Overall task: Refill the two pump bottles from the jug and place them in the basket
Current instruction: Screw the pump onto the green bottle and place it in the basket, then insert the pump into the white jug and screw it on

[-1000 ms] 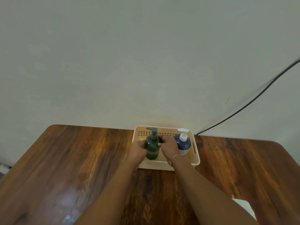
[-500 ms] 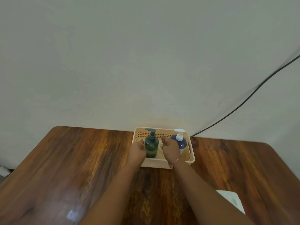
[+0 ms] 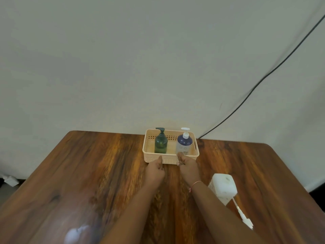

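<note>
A dark green pump bottle (image 3: pixel 161 143) stands upright in the left half of the beige basket (image 3: pixel 151 156) at the table's far edge. A blue pump bottle with a white pump (image 3: pixel 184 144) stands upright in the right half. My left hand (image 3: pixel 155 169) and my right hand (image 3: pixel 187 164) hover just in front of the basket's near wall, fingers loosely curled, holding nothing. A white jug (image 3: pixel 223 187) sits on the table to the right of my right forearm.
The basket sits on a brown wooden table (image 3: pixel 88 173) against a pale wall. A white pump piece with a tube (image 3: pixel 243 216) lies near the jug. A black cable (image 3: pixel 263 76) runs down the wall at the right.
Both hands have let go of the green bottle and drawn back out of the basket toward me. The green bottle now stands alone in the basket.
</note>
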